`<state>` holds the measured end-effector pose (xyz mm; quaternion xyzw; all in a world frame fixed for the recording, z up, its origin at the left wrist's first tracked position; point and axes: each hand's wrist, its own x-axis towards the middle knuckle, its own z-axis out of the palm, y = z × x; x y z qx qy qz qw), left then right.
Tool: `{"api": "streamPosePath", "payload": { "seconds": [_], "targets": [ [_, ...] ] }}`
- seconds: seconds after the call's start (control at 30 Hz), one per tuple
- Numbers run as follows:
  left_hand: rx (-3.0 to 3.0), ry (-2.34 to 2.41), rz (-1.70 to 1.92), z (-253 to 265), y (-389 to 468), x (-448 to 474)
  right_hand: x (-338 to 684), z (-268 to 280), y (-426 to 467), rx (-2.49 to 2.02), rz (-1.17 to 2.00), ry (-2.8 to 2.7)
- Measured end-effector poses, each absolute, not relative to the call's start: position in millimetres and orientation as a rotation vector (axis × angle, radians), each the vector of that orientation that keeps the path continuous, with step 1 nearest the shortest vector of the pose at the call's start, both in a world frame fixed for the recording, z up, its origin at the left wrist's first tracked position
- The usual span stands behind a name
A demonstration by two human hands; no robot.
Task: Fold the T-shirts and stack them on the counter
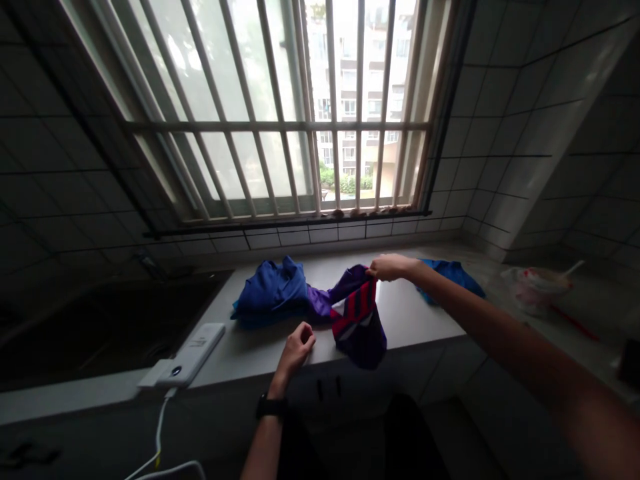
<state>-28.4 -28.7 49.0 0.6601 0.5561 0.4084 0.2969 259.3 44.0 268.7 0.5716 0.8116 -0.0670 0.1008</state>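
Note:
My right hand (393,268) pinches the upper edge of a purple garment (367,343) with red and dark stripes and small white patches. Part of the garment hangs past the counter's front edge, while another purple part trails left to a bundle of blue cloth (273,290). Just left of the hanging part, my left hand (296,347) is closed in a loose curl over the counter's edge, with nothing visible in it. Behind my right forearm lies another blue cloth (453,277), partly hidden.
At the left a dark sink (115,320) is set into the white counter (415,327). A white power strip (193,353) with a plug and cable lies by the sink. A plastic bag (535,287) sits at the right. Behind the counter is a barred window (295,125).

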Motion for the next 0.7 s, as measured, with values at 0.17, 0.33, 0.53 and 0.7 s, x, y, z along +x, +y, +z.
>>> {"api": "streamPosePath", "payload": {
  "seconds": [0.17,0.33,0.53,0.7],
  "targets": [
    [1.736,1.464,1.061,49.2,-30.0,-27.9,251.3,268.4,52.0,1.954,-0.021,2.541],
    [1.733,1.466,1.052,49.6,-30.9,-28.2,279.7,241.3,55.8,2.598,0.231,2.544],
    [1.741,1.470,1.028,51.5,-31.4,-28.9,289.9,133.1,20.8,2.419,-0.356,2.398],
    [1.757,1.496,1.010,51.7,-30.6,-29.7,283.9,84.2,-4.9,2.202,-0.475,2.638]
  ]
}}
